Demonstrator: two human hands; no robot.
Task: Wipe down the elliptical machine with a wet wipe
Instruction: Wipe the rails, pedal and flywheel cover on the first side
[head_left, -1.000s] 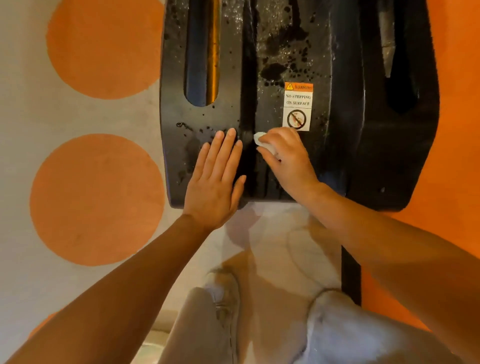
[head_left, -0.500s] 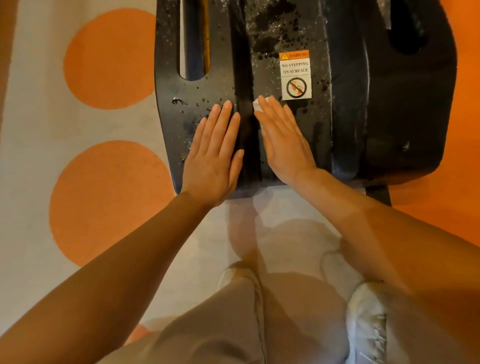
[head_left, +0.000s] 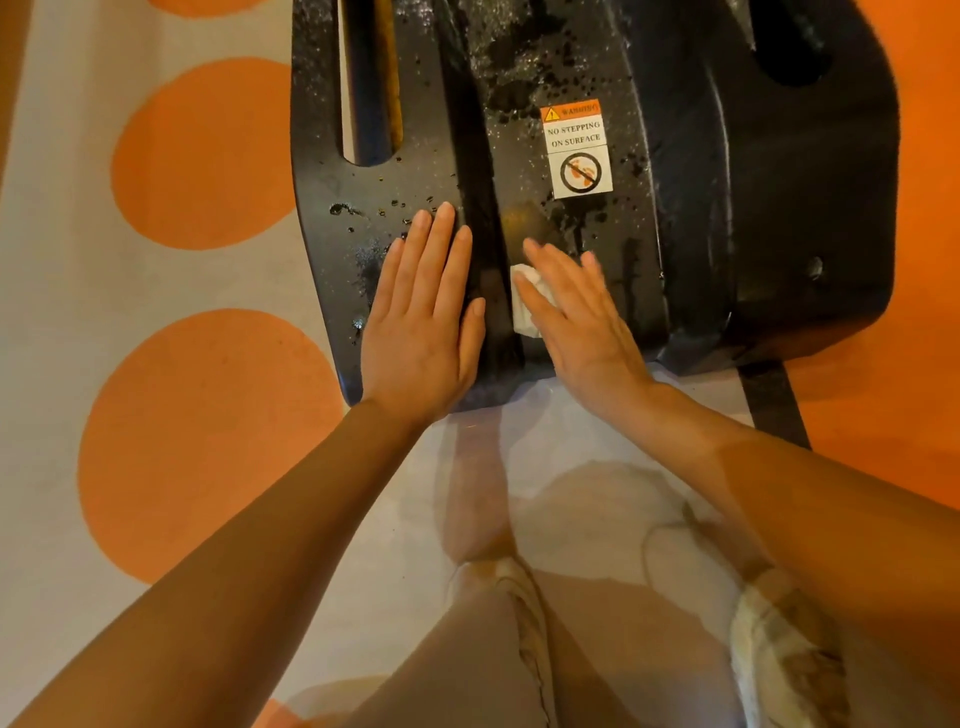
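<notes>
Black cover of the elliptical machine (head_left: 691, 218) is seen from above, its near edge toward the person, its long axis running away up the frame. Water droplets and wet patches are scattered over it, thickest at the far end above the warning sticker (head_left: 575, 148).

Left hand (head_left: 423, 322) is laid flat on the left panel, fingers straight and together; nothing is held. It appears to serve as a brace.

Right hand (head_left: 576, 317) is spread flat, fingers extended and pointing away and slightly leftward. The wet wipe (head_left: 523, 301) is pressed beneath it against the cover; only a crumpled white edge is exposed at the thumb side, beside the groove between the two panels. How much wipe lies under the palm cannot be told, the hand being slightly blurred.

Key relation: the unwiped, spotted surface lies ahead of the right fingertips, toward and beyond the sticker, along the cover's length. The right hand is the nearer to it. The next stroke is judged to call for a push away from the body.

No containers are in view. A slot (head_left: 369, 88) is cut in the left panel. Floor (head_left: 202, 156) carries orange circles.
</notes>
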